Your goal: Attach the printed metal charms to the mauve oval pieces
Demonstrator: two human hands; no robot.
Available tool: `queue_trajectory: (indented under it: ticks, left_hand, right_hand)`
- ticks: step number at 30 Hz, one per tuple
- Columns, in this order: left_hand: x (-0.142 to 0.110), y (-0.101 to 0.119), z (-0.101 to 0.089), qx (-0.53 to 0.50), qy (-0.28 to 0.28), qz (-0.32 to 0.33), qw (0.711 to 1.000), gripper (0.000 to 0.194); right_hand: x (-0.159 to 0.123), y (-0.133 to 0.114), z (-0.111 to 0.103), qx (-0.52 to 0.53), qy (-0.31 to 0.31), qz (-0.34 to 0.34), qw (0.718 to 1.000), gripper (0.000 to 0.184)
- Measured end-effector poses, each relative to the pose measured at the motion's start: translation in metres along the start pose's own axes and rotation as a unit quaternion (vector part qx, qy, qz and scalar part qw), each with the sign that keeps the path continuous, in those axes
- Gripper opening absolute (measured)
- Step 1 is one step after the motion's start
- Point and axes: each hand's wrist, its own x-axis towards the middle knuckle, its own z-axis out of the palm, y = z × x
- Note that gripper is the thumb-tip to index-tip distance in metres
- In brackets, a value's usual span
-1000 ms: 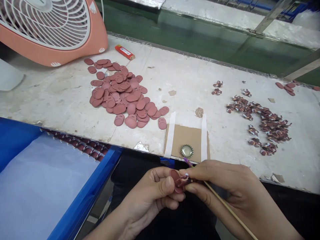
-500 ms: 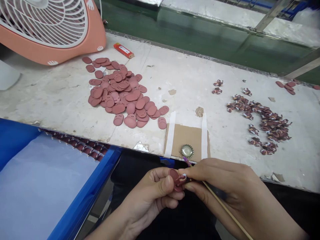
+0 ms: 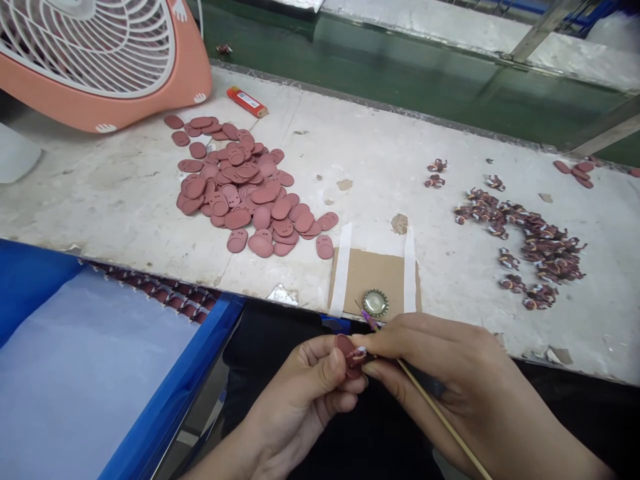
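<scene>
My left hand (image 3: 305, 387) pinches a small reddish-brown oval piece (image 3: 345, 348) between thumb and fingers, just below the table edge. My right hand (image 3: 445, 380) presses a tiny dark figure part (image 3: 358, 357) against that oval and also holds a thin wooden stick (image 3: 440, 417) that runs down to the right, its purple tip near a metal bottle cap (image 3: 375, 303). The cap sits on a taped cardboard patch (image 3: 373, 273).
A heap of reddish oval pieces (image 3: 245, 190) lies mid-left on the worn white table (image 3: 375, 167). Small dark figure parts (image 3: 530, 247) are scattered at right. An orange fan (image 3: 100, 60) and a red lighter (image 3: 247, 102) stand at the back left. A blue tray (image 3: 165, 407) holds finished pieces.
Both hands have shifted slightly up and left while still pressing the part onto the oval. The view has tilted a little.
</scene>
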Motion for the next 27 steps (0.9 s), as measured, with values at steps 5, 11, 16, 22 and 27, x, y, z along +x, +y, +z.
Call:
queue_trajectory:
  ticks: [5, 11, 16, 22, 27]
  left_hand:
    - [0.000, 0.000, 0.001, -0.001, -0.011, 0.005, 1.000, 0.025]
    - [-0.005, 0.000, 0.002, 0.001, -0.030, 0.023, 0.999, 0.026]
    - [-0.008, -0.001, 0.003, 0.005, -0.021, 0.038, 0.999, 0.027]
    - [-0.005, -0.002, 0.005, -0.004, -0.013, 0.037, 0.999, 0.026]
    - [-0.006, 0.001, 0.006, -0.003, -0.013, 0.039, 0.999, 0.028]
  right_hand:
    - [-0.001, -0.001, 0.001, -0.009, 0.016, -0.016, 1.000, 0.021]
    - [-0.005, -0.003, 0.005, -0.027, 0.033, -0.037, 0.998, 0.021]
    - [-0.015, 0.001, 0.009, -0.055, 0.063, -0.075, 0.994, 0.020]
    - [-0.012, -0.001, 0.008, -0.050, 0.054, -0.062, 0.995, 0.020]
    - [-0.005, -0.002, 0.007, -0.057, 0.052, -0.066, 0.995, 0.020]
